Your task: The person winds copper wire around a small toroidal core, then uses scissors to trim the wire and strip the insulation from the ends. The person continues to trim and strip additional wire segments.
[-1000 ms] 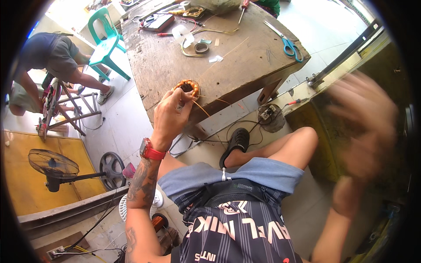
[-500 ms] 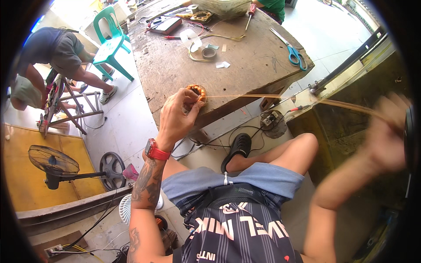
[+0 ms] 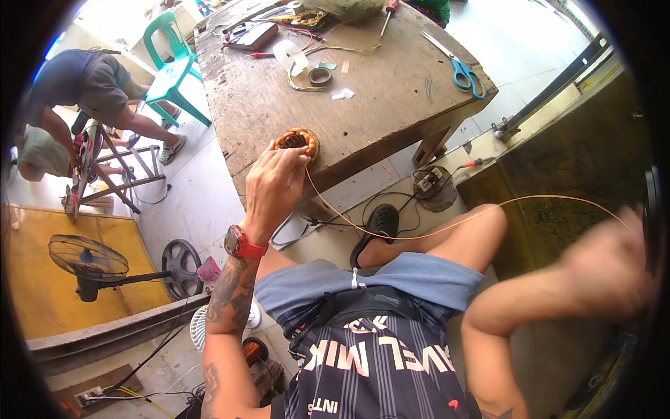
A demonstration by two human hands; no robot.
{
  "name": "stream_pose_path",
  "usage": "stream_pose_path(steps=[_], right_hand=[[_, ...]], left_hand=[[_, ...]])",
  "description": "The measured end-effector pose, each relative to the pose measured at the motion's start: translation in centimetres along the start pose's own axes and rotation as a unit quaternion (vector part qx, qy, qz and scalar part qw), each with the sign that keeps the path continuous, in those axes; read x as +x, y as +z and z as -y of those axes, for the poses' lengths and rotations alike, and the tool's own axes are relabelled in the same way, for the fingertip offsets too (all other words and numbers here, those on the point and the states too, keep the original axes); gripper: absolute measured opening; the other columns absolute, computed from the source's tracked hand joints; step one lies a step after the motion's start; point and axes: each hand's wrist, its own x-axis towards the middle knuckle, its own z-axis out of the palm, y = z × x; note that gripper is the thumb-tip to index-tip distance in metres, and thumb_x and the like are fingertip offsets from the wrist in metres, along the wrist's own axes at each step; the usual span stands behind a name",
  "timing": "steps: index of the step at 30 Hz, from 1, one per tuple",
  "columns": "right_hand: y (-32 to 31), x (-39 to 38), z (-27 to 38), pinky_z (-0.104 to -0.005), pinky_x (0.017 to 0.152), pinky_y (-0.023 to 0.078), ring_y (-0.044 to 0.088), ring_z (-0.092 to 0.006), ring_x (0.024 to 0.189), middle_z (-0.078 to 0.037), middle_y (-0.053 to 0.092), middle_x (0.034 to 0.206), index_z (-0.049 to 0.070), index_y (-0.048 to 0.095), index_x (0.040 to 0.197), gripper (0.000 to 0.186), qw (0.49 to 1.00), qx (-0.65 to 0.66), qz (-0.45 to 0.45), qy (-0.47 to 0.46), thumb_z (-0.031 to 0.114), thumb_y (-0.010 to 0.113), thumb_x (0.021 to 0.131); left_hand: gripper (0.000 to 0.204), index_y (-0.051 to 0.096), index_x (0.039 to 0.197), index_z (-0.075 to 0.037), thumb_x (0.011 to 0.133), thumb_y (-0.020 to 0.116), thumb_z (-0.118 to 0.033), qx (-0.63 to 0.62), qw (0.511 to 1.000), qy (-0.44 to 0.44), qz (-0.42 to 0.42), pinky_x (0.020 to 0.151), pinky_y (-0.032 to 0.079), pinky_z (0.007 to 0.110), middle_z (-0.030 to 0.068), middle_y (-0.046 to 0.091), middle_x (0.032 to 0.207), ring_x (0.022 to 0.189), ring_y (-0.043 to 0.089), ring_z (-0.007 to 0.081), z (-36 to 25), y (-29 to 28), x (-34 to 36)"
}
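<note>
At the table's near edge my left hand (image 3: 273, 178) is closed on the near side of a small ring-shaped stator (image 3: 312, 140), wound with copper-coloured coils around a dark centre. My fingertips touch its rim, hiding part of it. From there a thin copper wire (image 3: 419, 236) sags over my lap and rises to the far right. My right hand (image 3: 607, 258), blurred by motion, is raised at the right edge of the picture with the wire running into it. Its separate fingers do not show.
On the wooden table (image 3: 279, 105) are scissors (image 3: 462, 75), a tape roll (image 3: 319, 76), a screwdriver (image 3: 387, 17) and a meter with leads (image 3: 252, 36). A fan (image 3: 87, 262) and green chair (image 3: 167, 70) stand left, near a person bending down (image 3: 91, 84).
The wire has gone from a taut, nearly straight line to a slack curve. My right hand has dropped somewhat, and the stator now shows more of its ring.
</note>
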Motion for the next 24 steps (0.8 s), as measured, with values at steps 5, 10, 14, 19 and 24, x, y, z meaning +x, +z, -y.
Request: stream_pose_path(steps=[5, 10, 14, 19, 24], right_hand=[[9.3, -19.6, -2.9, -0.0385, 0.076, 0.051, 0.061, -0.0246, 0.086, -0.004, 0.067, 0.088, 0.009, 0.073, 0.092, 0.014, 0.947, 0.007, 0.308, 0.095, 0.007, 0.085, 0.083], [10.4, -25.1, -3.5, -0.0391, 0.077, 0.052, 0.061, -0.0259, 0.085, -0.004, 0.067, 0.086, 0.008, 0.073, 0.090, 0.014, 0.927, 0.032, 0.331, 0.174, 0.006, 0.084, 0.082], [11.1, -24.7, -2.8, -0.0379, 0.077, 0.052, 0.064, -0.0248, 0.084, -0.005, 0.069, 0.086, 0.006, 0.074, 0.092, 0.012, 0.922, 0.020, 0.347, 0.167, 0.007, 0.083, 0.085], [14.1, -24.7, -1.6, -0.0425, 0.094, 0.053, 0.065, -0.0326, 0.105, -0.014, 0.073, 0.118, 0.003, 0.075, 0.111, 0.019, 0.894, 0.070, 0.395, 0.199, 0.018, 0.077, 0.098], [15.0, -24.1, -4.5, -0.0506, 0.097, 0.052, 0.066, -0.0350, 0.104, -0.014, 0.072, 0.115, 0.008, 0.070, 0.119, 0.023, 0.889, 0.099, 0.410, 0.177, 0.025, 0.071, 0.103]], left_hand=[[0.010, 0.066, 0.102, -0.003, 0.095, 0.073, -0.003, -0.058, 0.998, -0.039, -0.011, 0.113, 0.051, 0.052, 0.0109, 0.076, 0.103, 0.108, 0.071, 0.0329, 0.3, 0.7, -0.7], [0.015, 0.065, 0.105, -0.002, 0.095, 0.075, 0.000, -0.028, 0.999, -0.036, 0.030, 0.106, 0.053, 0.046, 0.0149, 0.074, 0.118, 0.117, 0.068, 0.0365, 0.6, 0.3, -0.6], [0.013, 0.066, 0.104, -0.002, 0.095, 0.075, 0.001, 0.003, 0.998, -0.034, 0.057, 0.106, 0.054, 0.046, 0.0142, 0.075, 0.115, 0.118, 0.069, 0.0356, 0.5, 0.1, -0.7], [0.008, 0.072, 0.102, -0.004, 0.095, 0.074, -0.001, -0.101, 0.994, -0.044, -0.008, 0.106, 0.054, 0.049, 0.0128, 0.075, 0.104, 0.115, 0.070, 0.0332, 0.7, 0.5, -0.8], [0.010, 0.072, 0.102, -0.004, 0.093, 0.077, -0.001, -0.102, 0.994, -0.047, 0.000, 0.103, 0.055, 0.048, 0.0110, 0.076, 0.102, 0.108, 0.072, 0.0315, 1.1, 0.9, -0.6]])
